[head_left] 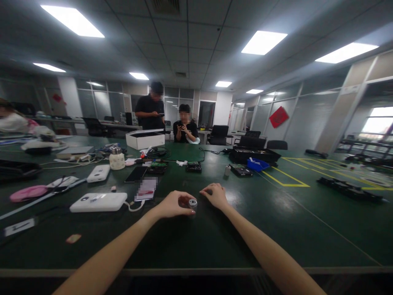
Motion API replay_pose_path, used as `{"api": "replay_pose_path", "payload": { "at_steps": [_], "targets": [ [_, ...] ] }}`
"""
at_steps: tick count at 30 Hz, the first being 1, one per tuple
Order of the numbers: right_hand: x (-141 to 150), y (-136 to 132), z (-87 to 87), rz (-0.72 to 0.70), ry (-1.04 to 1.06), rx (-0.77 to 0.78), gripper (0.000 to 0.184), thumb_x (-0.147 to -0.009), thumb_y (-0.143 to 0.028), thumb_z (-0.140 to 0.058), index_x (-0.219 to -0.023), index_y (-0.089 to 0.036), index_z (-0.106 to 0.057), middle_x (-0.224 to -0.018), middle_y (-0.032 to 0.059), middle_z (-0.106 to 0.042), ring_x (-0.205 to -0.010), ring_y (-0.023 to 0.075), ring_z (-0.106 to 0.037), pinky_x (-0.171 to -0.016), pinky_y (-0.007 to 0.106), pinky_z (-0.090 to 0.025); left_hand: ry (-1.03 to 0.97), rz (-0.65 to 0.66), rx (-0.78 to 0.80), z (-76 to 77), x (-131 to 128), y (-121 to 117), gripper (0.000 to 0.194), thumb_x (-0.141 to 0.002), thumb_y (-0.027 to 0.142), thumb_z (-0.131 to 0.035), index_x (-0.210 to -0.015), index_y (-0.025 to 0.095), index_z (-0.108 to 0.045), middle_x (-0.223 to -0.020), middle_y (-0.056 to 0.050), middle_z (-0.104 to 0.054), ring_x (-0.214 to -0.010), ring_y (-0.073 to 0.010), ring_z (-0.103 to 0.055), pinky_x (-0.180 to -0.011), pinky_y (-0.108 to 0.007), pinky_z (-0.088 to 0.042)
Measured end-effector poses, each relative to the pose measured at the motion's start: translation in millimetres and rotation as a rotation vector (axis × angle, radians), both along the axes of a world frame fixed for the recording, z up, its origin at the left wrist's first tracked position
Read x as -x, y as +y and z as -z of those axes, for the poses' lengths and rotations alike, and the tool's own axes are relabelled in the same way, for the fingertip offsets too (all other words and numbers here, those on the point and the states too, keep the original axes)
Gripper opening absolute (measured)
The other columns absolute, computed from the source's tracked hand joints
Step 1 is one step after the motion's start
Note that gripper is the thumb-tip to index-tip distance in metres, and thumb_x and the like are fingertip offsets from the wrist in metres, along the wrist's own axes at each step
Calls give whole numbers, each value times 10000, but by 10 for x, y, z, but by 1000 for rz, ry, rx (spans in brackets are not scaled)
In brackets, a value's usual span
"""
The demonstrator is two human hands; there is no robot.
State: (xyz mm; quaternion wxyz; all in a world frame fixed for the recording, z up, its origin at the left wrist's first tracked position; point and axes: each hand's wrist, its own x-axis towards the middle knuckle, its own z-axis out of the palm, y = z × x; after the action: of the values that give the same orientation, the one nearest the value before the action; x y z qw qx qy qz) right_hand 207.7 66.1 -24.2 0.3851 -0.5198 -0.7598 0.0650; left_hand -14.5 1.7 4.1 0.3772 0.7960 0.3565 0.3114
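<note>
Large white power bank [98,202]: it lay flat on the green table [276,241], toward my left side.
Metal cylinder [193,203]: it was to the right of the power bank, well apart from it, with its round top upward; I could not tell whether its bottom touched the table.
Left hand [172,204]: it was right of the power bank — my thumb and fingers were clamped on the metal cylinder.
Right hand [217,196]: it was farther right of the power bank, beyond the metal cylinder and not touching it. The fingers were bent; I could not tell if their tips were together or apart.
White cable [135,209]: it curved from the right end of the power bank to the bright phone [147,193].
Black phone [136,174]: it lay behind the power bank, a little to its right.
Second cylinder [227,171]: it stood far right of the power bank and behind it — near the blue tray [258,164].
Standing person [146,108]: this person was beyond the table, far behind the power bank.
</note>
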Motion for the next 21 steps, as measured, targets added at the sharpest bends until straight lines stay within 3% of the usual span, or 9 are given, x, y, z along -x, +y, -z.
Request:
{"api": "replay_pose_path", "payload": {
  "at_steps": [4,9,18,21],
  "targets": [
    [110,-253,-257,-217,206,26,219,-802,-368,-590,-812,-177,-699,-841,60,-693,-819,191,-621,-788,323,-453,-3,-3,-22,4,-1,-2,443,-612,294,-754,-1024,154,-670,-935,-65,-722,-848,-193,-662,-813,-314,-500],
    [260,-601,-404,-429,175,100,164,-790,-310,-617,-814,-165,-690,-802,38,-679,-788,175,-623,-751,292,-472,0,-7,-67,18,8,14,409,-616,293,-751,-987,136,-679,-880,-64,-722,-799,-190,-662,-750,-289,-506],
    [337,-667,-378,-432,92,74,117,-784,-287,-646,-779,-182,-697,-810,40,-632,-781,164,-596,-724,284,-468,14,26,-70,10,21,13,394,-637,313,-738,-985,141,-674,-892,-66,-712,-812,-190,-654,-754,-288,-496],
    [342,-671,-366,-406,101,90,156,-777,-322,-648,-742,-174,-682,-785,38,-629,-750,163,-593,-691,279,-468,14,40,-52,-20,47,20,497,-597,329,-769,-1045,157,-643,-925,-62,-700,-843,-195,-649,-765,-299,-496]
  ]
}}
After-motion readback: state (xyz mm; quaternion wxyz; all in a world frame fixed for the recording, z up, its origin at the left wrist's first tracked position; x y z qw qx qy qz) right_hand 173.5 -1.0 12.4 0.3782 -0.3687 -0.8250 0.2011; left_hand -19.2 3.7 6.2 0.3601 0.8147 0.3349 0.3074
